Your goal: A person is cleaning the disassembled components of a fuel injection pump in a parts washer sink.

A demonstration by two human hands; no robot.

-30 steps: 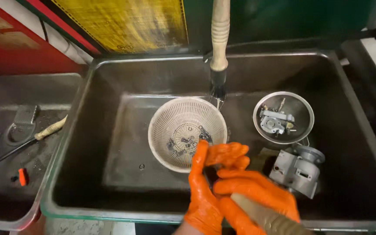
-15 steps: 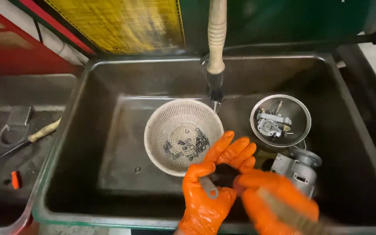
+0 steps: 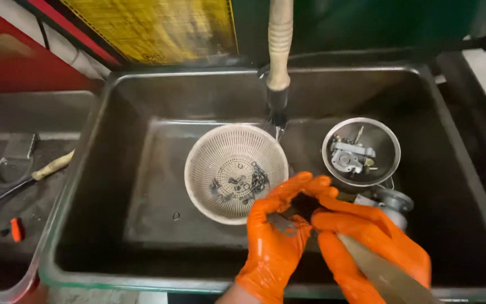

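Both hands are in orange gloves, working low over the near right part of a big dark wash basin (image 3: 113, 169). The left hand (image 3: 277, 236) has its fingers curled partway around a small dark part (image 3: 302, 204), which sits between the two hands right where the fingertips meet. The right hand (image 3: 367, 242) comes in from the near right with its fingers closed toward that same part, and a long tan-grey handle (image 3: 383, 276) runs back along it toward the near edge. Looks like a brush to me, but the business end is hidden behind the gloves, so I can't say for sure.

Just left of and beyond the hands sits a round white mesh basket (image 3: 215, 152) on the basin floor, with a handful of small dark metal bits (image 3: 243, 183) lying in the bottom of it. Off to the right, farther back, there's a round metal strainer bowl (image 3: 386, 138) with a grey carburetor-type casting (image 3: 350, 156) inside. Another grey metal body (image 3: 392, 201) sits just beside the right hand, near side of that bowl.

A pale hose with a dark nozzle (image 3: 279, 56) hangs down from the far side, ending just above the basket's far rim. Way over on the left, outside the basin, a dark tray (image 3: 7, 236) holds a wooden-handled tool (image 3: 52, 166) and a little orange thing (image 3: 16, 228).
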